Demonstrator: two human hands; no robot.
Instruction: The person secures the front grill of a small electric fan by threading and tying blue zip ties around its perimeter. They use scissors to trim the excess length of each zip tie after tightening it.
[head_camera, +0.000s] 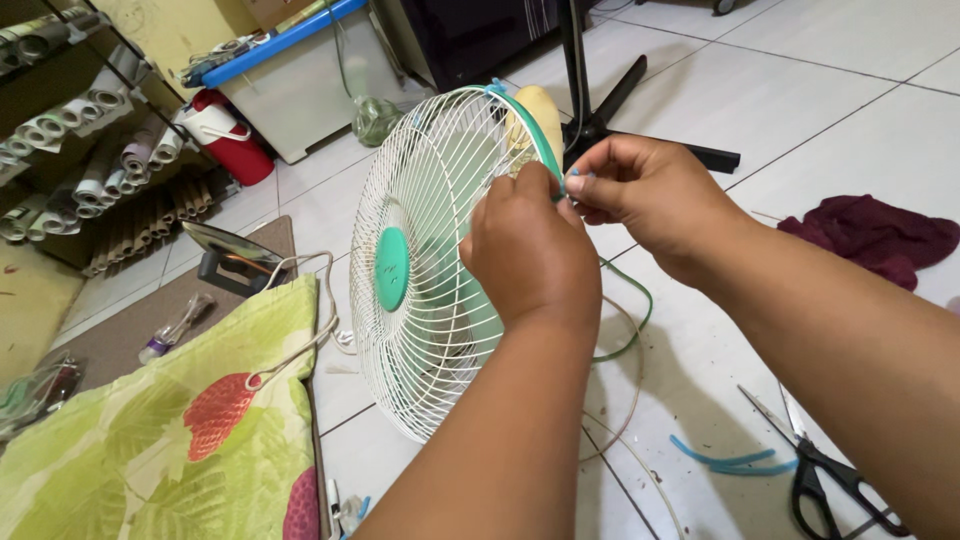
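both grips pinch the green rim band (535, 125) on the round wire fan guard (425, 270).

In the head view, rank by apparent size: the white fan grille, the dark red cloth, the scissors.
1. white fan grille, clearly largest.
2. and 3. dark red cloth and scissors look alike; the scissors lie nearer and run off-frame, so unranked.

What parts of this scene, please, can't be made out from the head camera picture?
- Head view: the spot on the fan guard rim where both hands meet is covered by the left hand, so the fingertips' grip is hidden.
- Right hand: what it pinches is too small to tell.
- Scissors: handles cut off by the bottom edge.
- Rolls on the shelf: partly cut off at the left edge.
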